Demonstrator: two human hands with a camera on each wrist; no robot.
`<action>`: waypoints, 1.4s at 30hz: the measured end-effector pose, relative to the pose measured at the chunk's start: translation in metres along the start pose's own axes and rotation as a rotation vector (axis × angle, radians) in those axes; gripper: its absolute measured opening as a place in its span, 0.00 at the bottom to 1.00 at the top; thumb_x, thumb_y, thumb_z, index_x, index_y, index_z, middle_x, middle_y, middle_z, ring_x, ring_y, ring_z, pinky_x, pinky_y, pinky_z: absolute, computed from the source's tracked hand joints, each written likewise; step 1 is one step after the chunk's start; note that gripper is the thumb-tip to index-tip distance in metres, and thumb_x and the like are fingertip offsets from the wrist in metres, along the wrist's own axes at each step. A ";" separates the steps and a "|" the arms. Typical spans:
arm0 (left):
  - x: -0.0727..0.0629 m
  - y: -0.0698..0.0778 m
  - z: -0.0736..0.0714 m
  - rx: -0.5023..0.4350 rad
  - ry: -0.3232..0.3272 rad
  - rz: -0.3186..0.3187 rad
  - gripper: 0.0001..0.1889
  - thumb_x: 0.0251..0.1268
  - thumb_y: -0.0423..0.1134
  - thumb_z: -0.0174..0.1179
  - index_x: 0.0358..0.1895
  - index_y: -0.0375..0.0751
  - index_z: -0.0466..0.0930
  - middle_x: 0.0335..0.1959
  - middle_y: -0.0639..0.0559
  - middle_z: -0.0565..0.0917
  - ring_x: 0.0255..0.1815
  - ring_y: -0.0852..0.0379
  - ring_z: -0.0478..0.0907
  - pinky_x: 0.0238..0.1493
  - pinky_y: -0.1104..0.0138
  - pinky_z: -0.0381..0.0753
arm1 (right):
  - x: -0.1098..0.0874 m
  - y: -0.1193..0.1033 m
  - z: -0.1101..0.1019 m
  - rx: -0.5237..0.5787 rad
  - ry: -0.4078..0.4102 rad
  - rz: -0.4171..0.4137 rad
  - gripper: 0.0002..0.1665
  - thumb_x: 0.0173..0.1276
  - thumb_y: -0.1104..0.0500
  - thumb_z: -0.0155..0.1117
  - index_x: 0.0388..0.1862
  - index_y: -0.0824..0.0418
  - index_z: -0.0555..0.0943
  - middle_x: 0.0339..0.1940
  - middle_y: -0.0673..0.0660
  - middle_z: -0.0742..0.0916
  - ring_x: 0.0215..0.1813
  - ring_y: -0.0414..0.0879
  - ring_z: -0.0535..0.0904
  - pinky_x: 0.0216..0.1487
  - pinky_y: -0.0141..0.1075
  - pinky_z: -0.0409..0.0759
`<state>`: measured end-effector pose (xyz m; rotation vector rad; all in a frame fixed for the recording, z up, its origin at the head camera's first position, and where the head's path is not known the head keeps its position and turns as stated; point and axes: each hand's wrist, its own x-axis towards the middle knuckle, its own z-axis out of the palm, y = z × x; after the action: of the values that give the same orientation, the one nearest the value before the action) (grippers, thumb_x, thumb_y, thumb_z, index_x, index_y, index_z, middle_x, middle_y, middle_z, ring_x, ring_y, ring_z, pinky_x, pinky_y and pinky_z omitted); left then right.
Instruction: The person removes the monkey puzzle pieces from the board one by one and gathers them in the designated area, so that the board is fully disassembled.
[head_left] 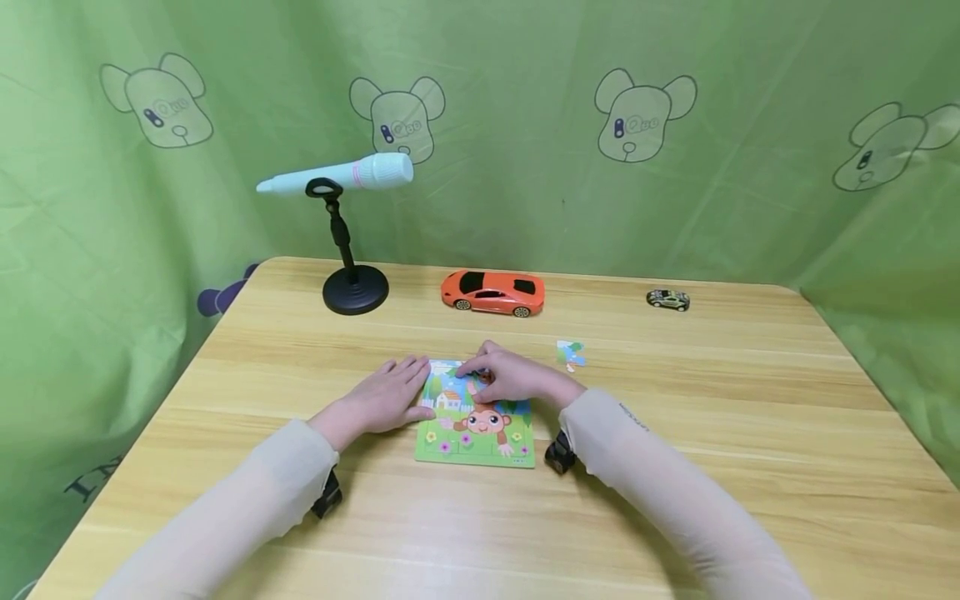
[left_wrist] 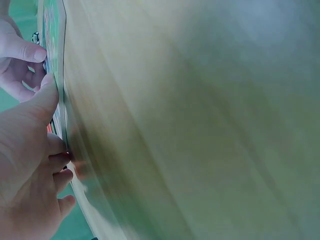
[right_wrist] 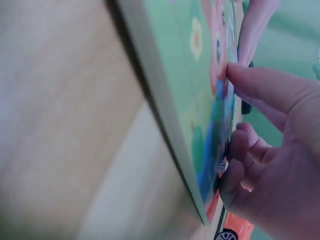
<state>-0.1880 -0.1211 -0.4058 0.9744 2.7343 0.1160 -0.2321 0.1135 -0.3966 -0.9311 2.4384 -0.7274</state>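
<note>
From the left, the left hand bars the way to the puzzle; the right hand covers part of its far right. Between the 2 sleeves, room leads to its near edge. Beyond it, a strip of table runs sideways before the red car. Right of the right hand, a loose piece interrupts a low pass. The wider gap lies between the red car and small car; the stand narrows the other.
</note>
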 end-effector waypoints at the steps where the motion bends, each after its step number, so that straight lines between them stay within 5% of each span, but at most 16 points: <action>1: 0.000 0.000 0.000 -0.002 0.000 0.001 0.40 0.68 0.58 0.45 0.69 0.28 0.49 0.71 0.36 0.51 0.71 0.43 0.46 0.67 0.50 0.47 | 0.000 0.001 0.000 0.018 0.000 0.001 0.25 0.60 0.59 0.66 0.58 0.57 0.77 0.41 0.56 0.69 0.41 0.47 0.64 0.40 0.35 0.66; 17: 0.000 0.000 0.000 -0.013 -0.004 0.003 0.40 0.68 0.57 0.45 0.70 0.28 0.49 0.71 0.36 0.50 0.71 0.42 0.45 0.68 0.51 0.45 | 0.003 0.005 0.000 0.079 0.013 0.016 0.23 0.59 0.65 0.65 0.55 0.55 0.78 0.42 0.57 0.71 0.40 0.49 0.64 0.39 0.36 0.66; 24: -0.002 -0.001 -0.002 -0.015 0.004 0.011 0.41 0.68 0.59 0.43 0.69 0.27 0.48 0.70 0.35 0.51 0.71 0.42 0.45 0.68 0.51 0.44 | 0.000 0.005 0.001 0.123 0.105 0.013 0.24 0.64 0.69 0.57 0.59 0.59 0.72 0.40 0.56 0.77 0.32 0.46 0.72 0.34 0.34 0.73; 31: 0.001 -0.002 0.002 -0.006 -0.017 -0.013 0.40 0.68 0.59 0.44 0.70 0.29 0.48 0.71 0.37 0.49 0.71 0.44 0.45 0.68 0.51 0.45 | 0.000 0.007 0.002 0.214 0.168 0.118 0.10 0.66 0.68 0.57 0.46 0.64 0.75 0.34 0.56 0.78 0.28 0.47 0.76 0.26 0.35 0.79; 42: 0.000 -0.001 0.000 -0.005 -0.023 -0.015 0.41 0.68 0.59 0.43 0.70 0.30 0.47 0.71 0.38 0.49 0.71 0.44 0.44 0.68 0.52 0.45 | 0.001 0.009 0.000 0.263 0.148 0.104 0.08 0.63 0.67 0.60 0.42 0.65 0.78 0.29 0.55 0.78 0.23 0.45 0.76 0.24 0.35 0.78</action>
<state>-0.1890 -0.1216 -0.4059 0.9484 2.7180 0.1079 -0.2363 0.1184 -0.4022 -0.6657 2.4171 -1.0808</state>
